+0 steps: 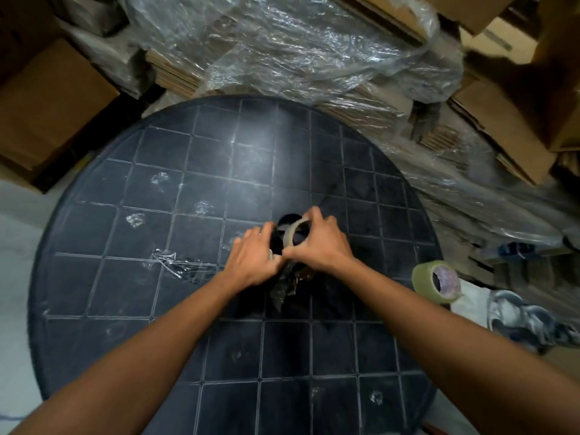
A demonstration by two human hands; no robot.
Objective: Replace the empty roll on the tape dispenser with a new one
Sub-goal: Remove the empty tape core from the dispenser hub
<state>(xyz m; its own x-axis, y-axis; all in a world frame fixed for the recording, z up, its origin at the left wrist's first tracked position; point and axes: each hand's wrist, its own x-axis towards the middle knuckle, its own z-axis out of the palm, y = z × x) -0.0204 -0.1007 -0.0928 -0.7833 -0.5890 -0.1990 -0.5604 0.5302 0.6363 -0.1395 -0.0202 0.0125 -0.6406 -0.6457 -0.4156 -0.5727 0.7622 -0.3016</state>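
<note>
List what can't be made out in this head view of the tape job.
- Dark tape dispenser: mostly hidden under both hands; shape unclear.
- Thin pale cardboard ring: right hand covers its near side; leftover tape too small to tell.
- Left hand: its grip is hidden by its own fingers.
- Full greenish tape roll: core label blurred.
- Crumpled clear scrap on the dark round tiled table: film or tape, unclear.

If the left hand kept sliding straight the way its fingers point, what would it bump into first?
Probably the empty roll that the right hand grips; the left hand points right at it, fingertips almost touching. Depth is hard to judge.
</note>
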